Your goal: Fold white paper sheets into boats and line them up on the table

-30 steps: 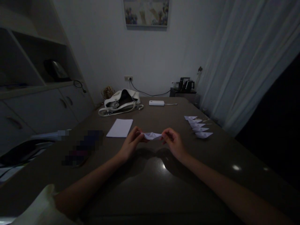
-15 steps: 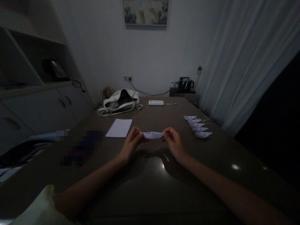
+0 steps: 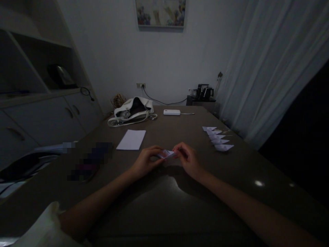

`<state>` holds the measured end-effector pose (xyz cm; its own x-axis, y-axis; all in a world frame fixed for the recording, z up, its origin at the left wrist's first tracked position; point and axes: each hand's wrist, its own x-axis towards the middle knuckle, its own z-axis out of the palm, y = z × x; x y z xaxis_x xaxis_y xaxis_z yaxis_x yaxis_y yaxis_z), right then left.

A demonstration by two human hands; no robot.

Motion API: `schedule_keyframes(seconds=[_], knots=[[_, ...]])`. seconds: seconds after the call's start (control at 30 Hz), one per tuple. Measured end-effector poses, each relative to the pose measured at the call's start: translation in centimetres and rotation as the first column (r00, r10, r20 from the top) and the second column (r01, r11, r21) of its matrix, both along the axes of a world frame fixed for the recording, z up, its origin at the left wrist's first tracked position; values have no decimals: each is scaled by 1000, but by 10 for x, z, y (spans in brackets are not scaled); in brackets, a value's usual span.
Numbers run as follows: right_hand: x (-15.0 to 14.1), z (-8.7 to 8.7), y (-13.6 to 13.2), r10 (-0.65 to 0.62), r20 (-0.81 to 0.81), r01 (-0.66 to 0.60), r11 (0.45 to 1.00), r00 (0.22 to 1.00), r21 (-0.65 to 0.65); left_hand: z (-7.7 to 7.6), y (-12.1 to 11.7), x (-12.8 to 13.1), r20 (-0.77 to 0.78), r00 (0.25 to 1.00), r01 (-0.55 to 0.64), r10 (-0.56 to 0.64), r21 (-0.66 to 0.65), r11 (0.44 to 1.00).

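Note:
Between my two hands is a small white paper boat [image 3: 167,153], held just above the table in the middle of the view. My left hand [image 3: 146,160] grips its left part, fingers over the top and thumb below, hiding that end. The right-hand tip is pinched by my right hand [image 3: 187,158]. Off to the right, several folded paper boats [image 3: 224,147] stand in a row leading away from me. A stack of white paper [image 3: 131,140] lies flat beyond my left hand.
A white handbag [image 3: 136,111] and a white power bank [image 3: 171,112] with a short cable lie at the table's [image 3: 164,212] far side. A blurred-out dark object [image 3: 94,159] lies at the left. Sheer curtains [image 3: 246,75] hang on the right.
My hands have come closer together and a little lower. My left hand has shifted from the boat's left tip to cover more of it, and the boat is now tilted.

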<state>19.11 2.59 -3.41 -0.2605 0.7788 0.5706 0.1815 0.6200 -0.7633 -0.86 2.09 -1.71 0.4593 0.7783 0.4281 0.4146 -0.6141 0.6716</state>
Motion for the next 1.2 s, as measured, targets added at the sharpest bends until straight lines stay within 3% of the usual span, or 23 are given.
schedule_keyframes(seconds=[0.13, 0.23, 0.47, 0.63, 0.77, 0.93, 1.2], knots=[[-1, -4, 2, 37, -98, -41, 998, 995, -41, -4, 1, 1, 95, 995, 7, 7, -147, 989], [-1, 0, -1, 98, -94, -106, 991, 991, -78, -7, 3, 1, 122, 992, -27, 44, -145, 989], [2, 10, -6, 107, 202, -114, 993, 974, 27, -11, 4, -2, 88, 995, -27, 43, -180, 983], [2, 8, -3, 11, 275, -29, 998, 961, 62, -10, 2, 0, 42, 996, -65, 78, -240, 969], [0, 11, -6, -24, 260, 12, 999, 965, 45, -9, 1, 2, 87, 990, -80, 108, -279, 957], [-2, 11, -8, -31, 225, 35, 999, 974, -15, -7, 0, 6, 246, 963, -17, 110, -351, 936], [-3, 6, -6, 56, 94, -44, 991, 994, -125, -5, -1, 9, 321, 940, 28, 115, -408, 912]])
